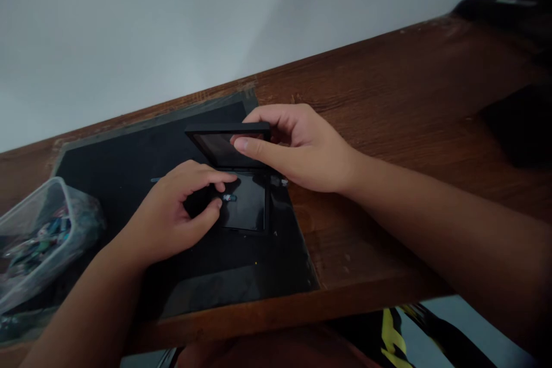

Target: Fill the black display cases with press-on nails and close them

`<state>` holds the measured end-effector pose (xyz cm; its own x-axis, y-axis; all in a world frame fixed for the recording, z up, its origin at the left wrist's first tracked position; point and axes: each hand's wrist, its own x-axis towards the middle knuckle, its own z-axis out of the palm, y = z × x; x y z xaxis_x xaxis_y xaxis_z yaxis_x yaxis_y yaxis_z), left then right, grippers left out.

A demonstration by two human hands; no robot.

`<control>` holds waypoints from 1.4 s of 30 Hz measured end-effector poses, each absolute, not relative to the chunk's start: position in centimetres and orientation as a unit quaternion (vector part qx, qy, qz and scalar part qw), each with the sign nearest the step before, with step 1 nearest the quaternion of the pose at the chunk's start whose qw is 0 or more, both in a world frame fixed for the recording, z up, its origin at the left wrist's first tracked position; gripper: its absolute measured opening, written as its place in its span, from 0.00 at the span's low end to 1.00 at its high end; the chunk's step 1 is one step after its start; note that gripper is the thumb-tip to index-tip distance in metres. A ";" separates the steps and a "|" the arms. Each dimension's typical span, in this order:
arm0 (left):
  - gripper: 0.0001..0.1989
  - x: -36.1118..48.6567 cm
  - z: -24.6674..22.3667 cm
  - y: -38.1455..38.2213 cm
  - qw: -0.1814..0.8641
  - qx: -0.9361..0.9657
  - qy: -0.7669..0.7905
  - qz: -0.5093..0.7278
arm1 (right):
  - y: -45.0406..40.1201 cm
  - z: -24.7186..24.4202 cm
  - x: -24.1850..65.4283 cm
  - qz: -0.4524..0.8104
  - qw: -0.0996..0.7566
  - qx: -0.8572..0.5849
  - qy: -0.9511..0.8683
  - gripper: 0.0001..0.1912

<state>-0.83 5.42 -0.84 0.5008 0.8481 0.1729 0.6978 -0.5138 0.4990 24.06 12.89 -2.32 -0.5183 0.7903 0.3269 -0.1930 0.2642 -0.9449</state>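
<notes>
A hinged black frame case with clear film panels lies on a black mat (194, 293). Its lid (228, 126) is tilted up, held at the right edge between the thumb and fingers of my right hand (302, 149). The lower panel (250, 210) lies flat, and a small blue-and-white piece (230, 198) rests on it. My left hand (185, 207) is over the panel's left side, index finger and thumb apart, the thumb tip right beside the small piece. Nothing shows between those fingertips.
At the left stands a clear plastic container (69, 213) with many small colourful pieces inside. The mat lies on a brown wooden table (388, 109) against a pale wall. Dark objects sit at the far right, and a small clear bit lies by the case's right edge.
</notes>
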 end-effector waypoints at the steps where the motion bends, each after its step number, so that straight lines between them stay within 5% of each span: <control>1: 0.15 -0.8 -0.9 5.5 0.185 0.842 0.462 0.206 | 12.9 -2.3 24.0 0.567 0.435 -0.224 -0.663 0.08; 12: 0.11 -0.4 -1.3 5.5 0.187 0.810 0.504 0.234 | 13.0 -2.6 23.9 0.569 0.440 -0.207 -0.663 0.15; 18: 0.17 -0.5 -0.7 5.5 0.209 0.823 0.490 0.196 | 12.9 -2.5 23.9 0.583 0.431 -0.215 -0.654 0.15; 26: 0.10 -0.8 -1.0 5.6 0.236 0.798 0.519 0.192 | 12.5 -2.0 24.2 0.569 0.424 -0.234 -0.664 0.17; 36: 0.20 -4.0 1.7 5.5 0.218 0.772 0.566 0.190 | 12.3 -1.6 24.3 0.573 0.403 -0.263 -0.663 0.18; 42: 0.30 -6.8 2.4 5.0 0.117 0.726 0.670 0.102 | 12.0 -1.5 24.5 0.564 0.393 -0.289 -0.667 0.19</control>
<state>-6.78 4.99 2.39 0.0808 0.9967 -0.0090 0.9487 -0.0741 0.3074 24.52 12.03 -1.49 -0.5244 0.8279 0.1989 -0.0581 0.1983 -0.9784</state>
